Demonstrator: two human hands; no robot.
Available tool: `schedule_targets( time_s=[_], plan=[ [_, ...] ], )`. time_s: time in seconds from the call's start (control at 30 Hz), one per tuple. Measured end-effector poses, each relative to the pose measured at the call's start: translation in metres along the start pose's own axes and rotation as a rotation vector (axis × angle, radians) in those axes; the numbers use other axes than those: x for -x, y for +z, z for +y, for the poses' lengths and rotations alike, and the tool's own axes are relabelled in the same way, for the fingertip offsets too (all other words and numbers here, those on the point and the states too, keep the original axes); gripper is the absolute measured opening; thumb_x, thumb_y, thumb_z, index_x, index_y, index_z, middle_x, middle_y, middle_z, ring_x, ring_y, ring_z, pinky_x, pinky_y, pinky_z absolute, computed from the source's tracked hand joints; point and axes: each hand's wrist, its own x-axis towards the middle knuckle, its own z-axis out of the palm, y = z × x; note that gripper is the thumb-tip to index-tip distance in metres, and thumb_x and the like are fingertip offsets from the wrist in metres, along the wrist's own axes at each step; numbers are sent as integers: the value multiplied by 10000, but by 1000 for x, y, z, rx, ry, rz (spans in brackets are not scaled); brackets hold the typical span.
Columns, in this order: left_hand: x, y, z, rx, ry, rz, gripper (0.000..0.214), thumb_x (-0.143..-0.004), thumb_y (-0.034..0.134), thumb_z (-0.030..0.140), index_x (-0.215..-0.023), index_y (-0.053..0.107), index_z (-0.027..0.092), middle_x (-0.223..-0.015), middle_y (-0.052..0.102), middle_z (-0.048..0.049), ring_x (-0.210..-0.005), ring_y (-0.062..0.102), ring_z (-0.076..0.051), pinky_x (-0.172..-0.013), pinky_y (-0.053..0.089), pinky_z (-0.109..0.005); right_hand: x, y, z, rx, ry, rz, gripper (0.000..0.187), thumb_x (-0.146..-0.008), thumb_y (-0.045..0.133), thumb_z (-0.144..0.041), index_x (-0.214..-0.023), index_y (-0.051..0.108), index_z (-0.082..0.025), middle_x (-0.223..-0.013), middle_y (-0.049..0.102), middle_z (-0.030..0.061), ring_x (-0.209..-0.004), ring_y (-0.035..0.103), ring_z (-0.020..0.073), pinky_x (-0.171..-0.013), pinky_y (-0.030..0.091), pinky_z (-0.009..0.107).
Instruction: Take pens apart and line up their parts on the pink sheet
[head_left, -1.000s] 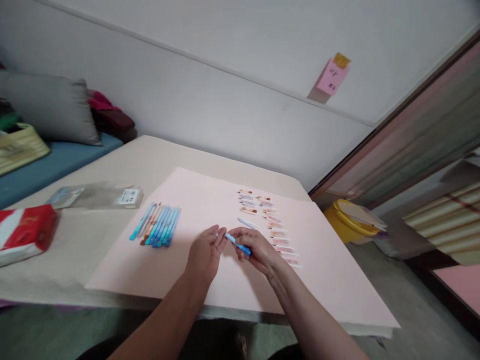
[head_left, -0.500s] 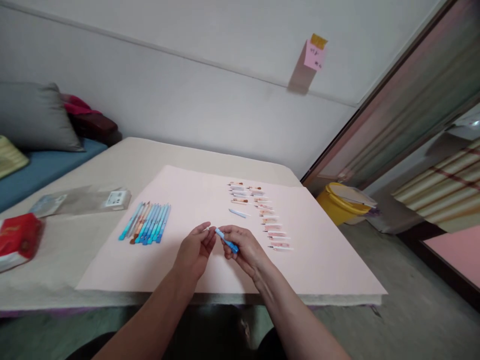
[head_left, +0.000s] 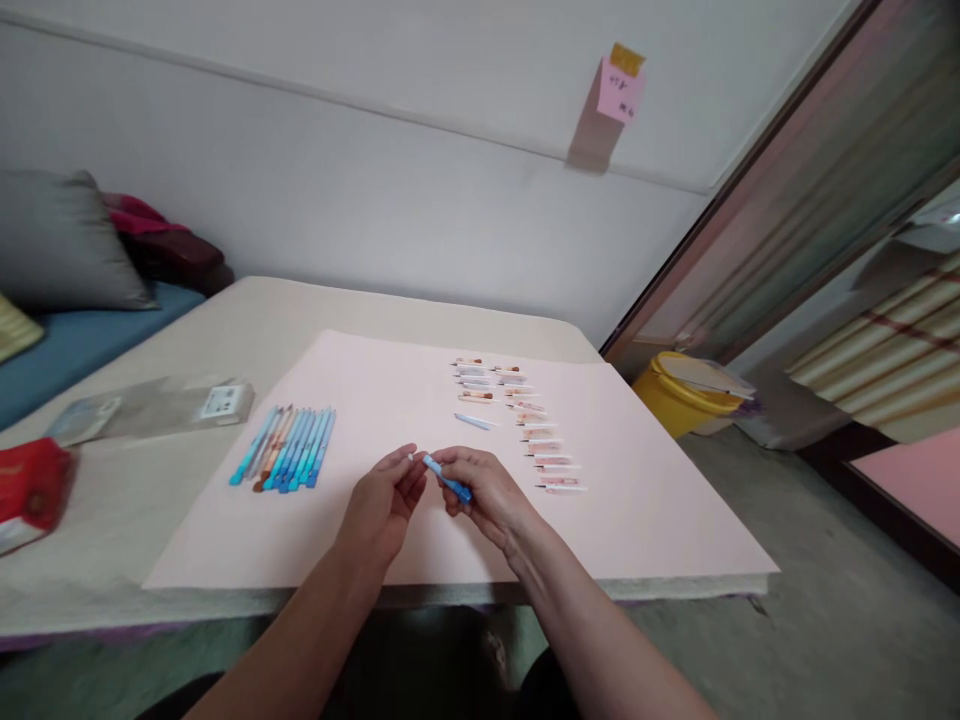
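My right hand (head_left: 484, 495) is closed round a blue pen part (head_left: 448, 478), its pale end pointing up and left. Facing it, my left hand (head_left: 384, 498) pinches a small white piece (head_left: 410, 457), too small to name; a slight space lies between the two pieces. To the left, several pens (head_left: 289, 445) in blue, with a few brown and grey ones, lie side by side on a pink sheet (head_left: 390, 400). Beyond my hands is a light blue barrel (head_left: 472, 421). Slim refills with printed barrels (head_left: 544, 448) lie in columns to the right.
A clear plastic packet (head_left: 161, 408) and a red-and-white package (head_left: 34, 490) sit on the table's left side. A yellow bucket (head_left: 679, 400) stands on the floor at the right. Behind the table is a white wall (head_left: 375, 200) with a pink note (head_left: 621, 92).
The view has shifted slightly. Both hands keep their grips, with the blue pen part and the small white piece still held close together.
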Motion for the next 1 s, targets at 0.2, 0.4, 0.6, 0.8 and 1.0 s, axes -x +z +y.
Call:
schedule_targets(
  time_s=[0.2,0.4,0.6,0.8,1.0],
  plan=[
    [1,-1,0,-41,-13,1,173,-724,623,88,-885,632,149,-891,652,-65,-691,603,-89,-627,484,-207,-1,0,3,5,18,-10,175,-624,577,-162,-793,611,-128,-538,530,-21,-402,449,84,-390,353,222],
    [4,0,-1,-57,-8,-24,155,-710,639,107,-857,629,154,-858,646,-55,-713,593,-96,-666,458,-223,-1,5,3,15,30,35,160,-617,585,-172,-772,599,-139,-512,517,-30,-408,454,87,-405,354,225],
    [5,1,-3,-83,16,-20,168,-692,656,131,-856,634,158,-893,650,-66,-749,593,-115,-700,446,-245,-3,5,7,30,19,60,143,-613,577,-164,-755,582,-147,-529,526,-26,-413,463,91,-405,361,228],
    [6,0,-5,-103,53,-27,172,-660,680,151,-828,649,153,-839,642,-46,-749,584,-119,-705,440,-251,-4,6,8,28,-9,73,135,-618,568,-157,-752,581,-144,-568,553,-12,-415,472,91,-408,365,229],
    [8,2,-8,-117,75,-69,181,-650,686,186,-826,663,153,-839,643,-53,-742,585,-130,-709,445,-269,-6,5,10,-27,-4,68,127,-632,586,-168,-756,585,-140,-583,570,3,-455,499,100,-444,397,238]
  ],
)
